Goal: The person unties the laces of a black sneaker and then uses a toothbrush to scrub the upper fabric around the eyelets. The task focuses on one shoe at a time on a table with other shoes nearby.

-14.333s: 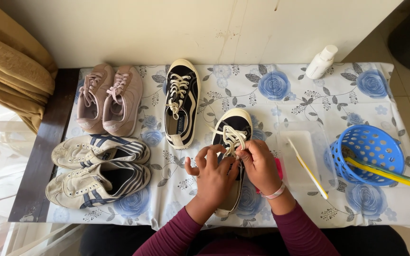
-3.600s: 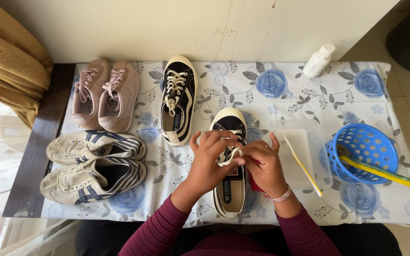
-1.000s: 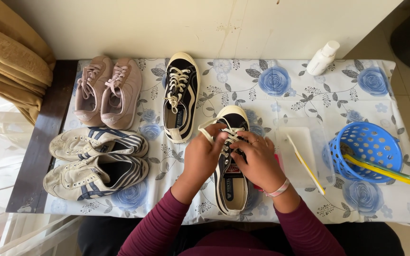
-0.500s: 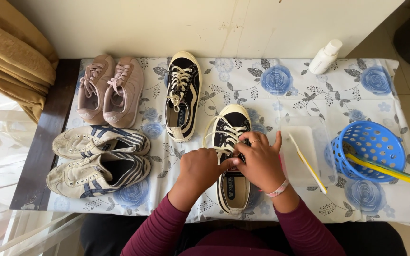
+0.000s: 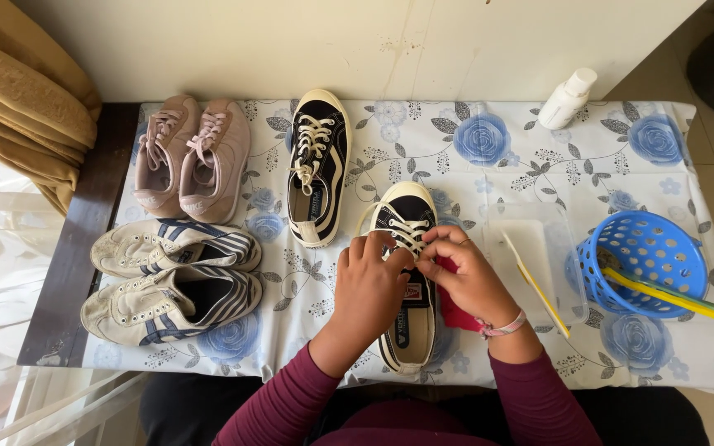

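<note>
From the head camera, the black shoe point(image 5: 406, 272) lies toe-away on the flowered tablecloth point(image 5: 473, 157), directly under both hands. The left hand point(image 5: 371, 285) and right hand point(image 5: 466, 277) are curled over its middle, fingers pinching the white laces point(image 5: 406, 231) from either side.

Black sneaker point(image 5: 406, 272): matt canvas, smooth rubber toe cap, woven cotton-like laces point(image 5: 407, 232). Tablecloth point(image 5: 489, 157): smooth printed sheet, slight sheen. Basket point(image 5: 646, 263): glossy blue plastic, perforated. Pink shoes point(image 5: 194, 157): matt, suede-like. Striped sneakers point(image 5: 171, 277): scuffed, dull. Curtain point(image 5: 18, 99): soft woven cloth.
</note>
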